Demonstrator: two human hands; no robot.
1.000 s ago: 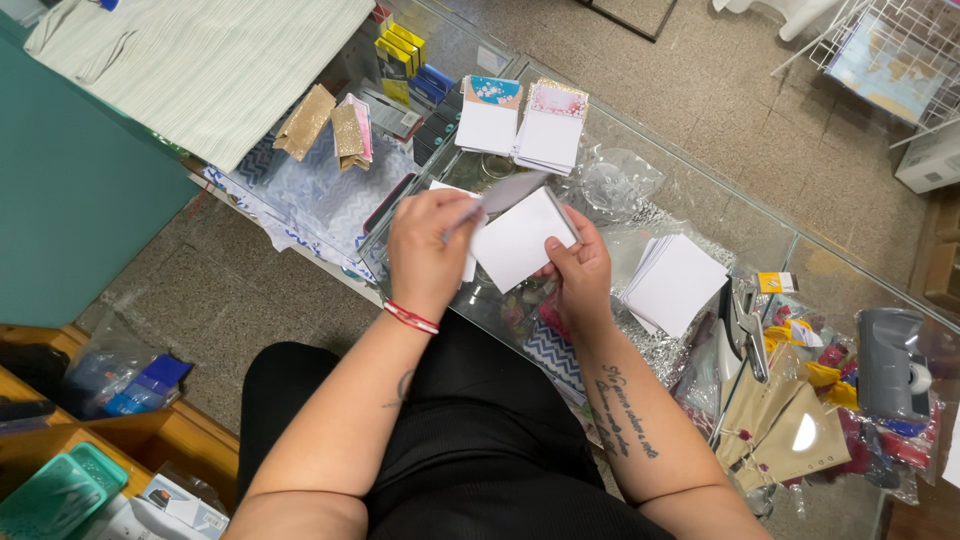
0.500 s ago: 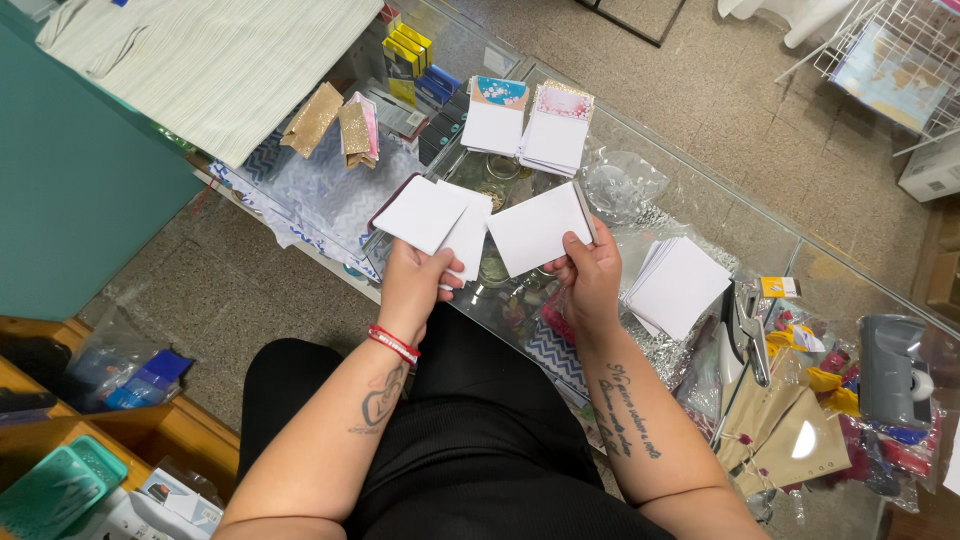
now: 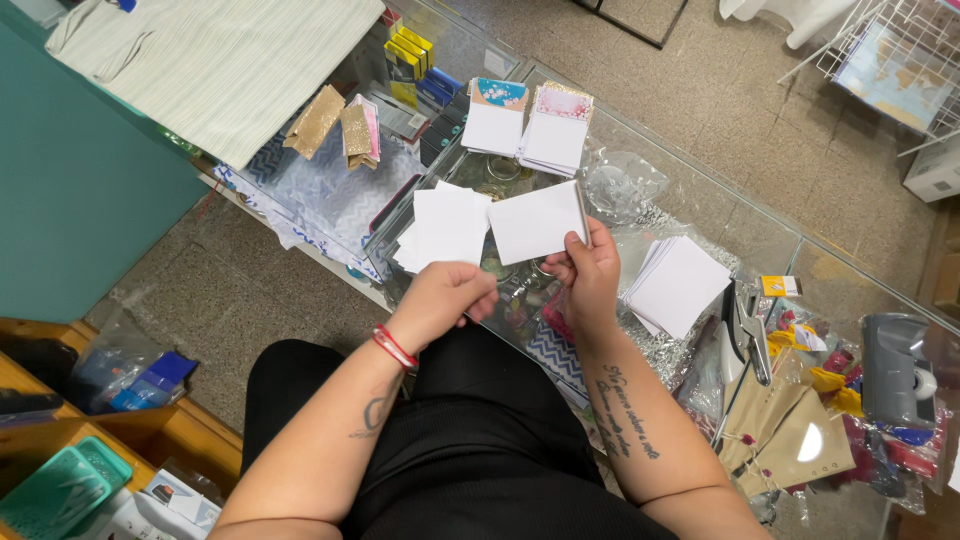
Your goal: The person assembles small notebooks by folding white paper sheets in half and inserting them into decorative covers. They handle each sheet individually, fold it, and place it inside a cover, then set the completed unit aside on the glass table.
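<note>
From the head camera, looking down, the left hand [image 3: 447,297] pinches the lower edge of a small fan of white paper sheets [image 3: 443,227] between thumb and fingers, so the sheets stand up and spread slightly above the knuckles. A red bracelet [image 3: 394,348] sits on that wrist. The right hand [image 3: 590,275] grips another stack of white sheets [image 3: 536,221] by its right corner, thumb on top, with the stack tilted and its free end reaching towards the fan. The two bundles sit just beside each other, near touching at their inner edges, held above the glass counter [image 3: 700,215].

On the counter, right of the right hand, a loose pile of white sheets [image 3: 680,285] lies flat. Beyond the hands, two notepads with coloured covers [image 3: 530,125] lie side by side, white pages showing. Left of them stand small gold paper bags [image 3: 330,122] on patterned wrapping paper, and beyond those a striped cloth [image 3: 215,60] covers the far left part of the counter. At the right end sit a grey tape dispenser [image 3: 893,368], a pair of scissors [image 3: 752,335] and brown envelopes [image 3: 790,430] among mixed small items. A crumpled clear plastic bag [image 3: 620,185] lies just beyond the right hand.
</note>
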